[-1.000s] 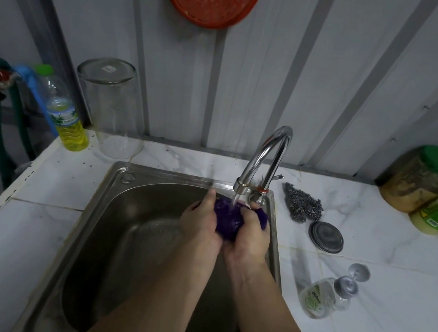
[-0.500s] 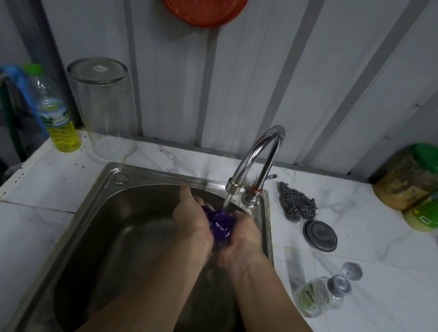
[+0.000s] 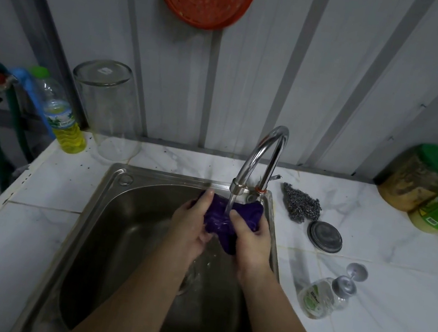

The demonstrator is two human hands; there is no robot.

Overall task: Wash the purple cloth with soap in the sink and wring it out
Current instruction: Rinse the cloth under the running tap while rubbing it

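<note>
The purple cloth [image 3: 220,218] is bunched between both hands under the running chrome tap [image 3: 259,161], over the back right part of the steel sink [image 3: 107,205]. My left hand [image 3: 191,229] grips its left side, thumb up on the cloth. My right hand [image 3: 250,240] grips its right side, with a flap of cloth hanging below. Water streams from the spout onto the cloth's middle. A clear soap dispenser bottle [image 3: 320,297] lies on its side on the counter to the right.
A steel scourer [image 3: 301,204] and a round metal lid [image 3: 324,237] lie right of the tap. Jars with green lids [image 3: 427,180] stand at the far right. An upturned glass jar [image 3: 108,109] and a bottle of yellow liquid [image 3: 65,122] stand at the back left.
The cloth, squeezed into a tight ball half a second ago, is now spread wider between my hands under the water, and the hands have moved slightly apart.
</note>
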